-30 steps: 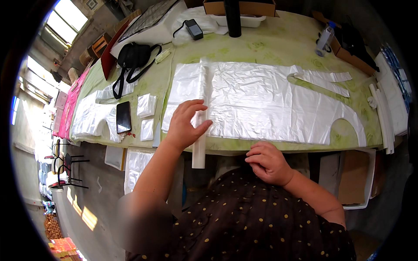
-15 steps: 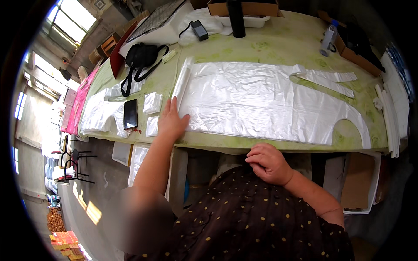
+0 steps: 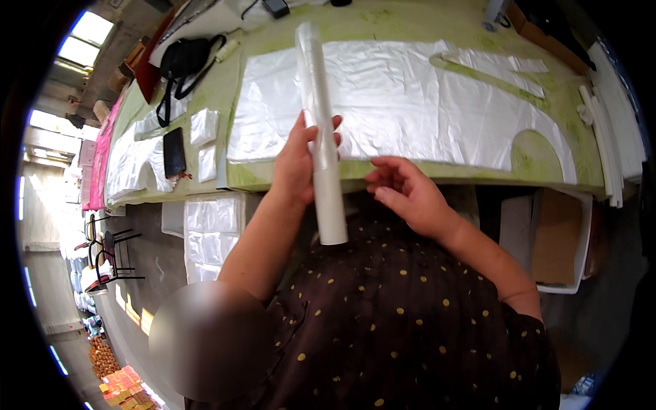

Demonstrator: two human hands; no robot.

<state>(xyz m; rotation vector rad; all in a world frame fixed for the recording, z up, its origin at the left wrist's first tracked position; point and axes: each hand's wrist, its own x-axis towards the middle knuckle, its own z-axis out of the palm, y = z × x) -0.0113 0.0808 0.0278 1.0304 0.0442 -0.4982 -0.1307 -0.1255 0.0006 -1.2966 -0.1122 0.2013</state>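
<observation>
My left hand [image 3: 295, 164] is closed around a long pale roll of plastic film [image 3: 321, 137], held tilted above the table's near edge. Its lower end hangs near my dark dotted top. To the right of the roll, my right hand [image 3: 412, 199] is in the air with fingers loosely curled and apart, holding nothing. Behind both hands, a white plastic apron [image 3: 396, 102] lies spread flat, with a strap loop and a curved cut-out toward its right end. The roll covers part of the apron's left side.
The table has a green patterned cover [image 3: 383, 19]. On its left are a black bag [image 3: 183, 60], a black phone [image 3: 174, 153], small folded white packets [image 3: 204, 127] and more white plastic [image 3: 137, 164]. White rolls [image 3: 608, 150] lie at the right edge; a white bin [image 3: 581, 239] stands below.
My left hand has taken the roll off the apron's left end and lifted it toward me. My right hand has risen slightly toward the roll, its fingers opening. The view has tilted downward.
</observation>
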